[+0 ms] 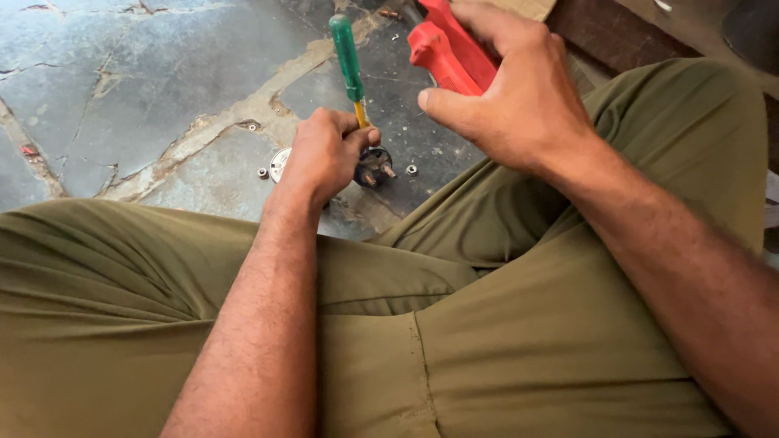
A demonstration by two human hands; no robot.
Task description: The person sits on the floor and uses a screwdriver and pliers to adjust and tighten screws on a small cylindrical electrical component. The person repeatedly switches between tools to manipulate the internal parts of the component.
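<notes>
From the head camera, looking down over a lap in olive-green trousers [503, 324], both bare forearms reach out toward a cracked grey stone floor [162, 89].

The left hand [320, 154] is curled shut around the lower shaft of a screwdriver [349, 61] — green handle, yellow collar — which stands nearly upright, tilted a little to the left, with its tip hidden behind the fingers. The same hand rests on a small dark round part [375, 166] lying on the floor, with short metal studs sticking out of its side. How much of that part the fingers actually grip I cannot tell.

The right hand [511, 97] is higher and further right, fingers wrapped over the red handles of a tool [442, 45], thumb stretched out toward the left — the tool's working end runs out of the top of the frame.

On the floor just beside the left hand lie a round metal disc [278, 165], half hidden by the hand, and two small nuts [263, 173], one on either side.
</notes>
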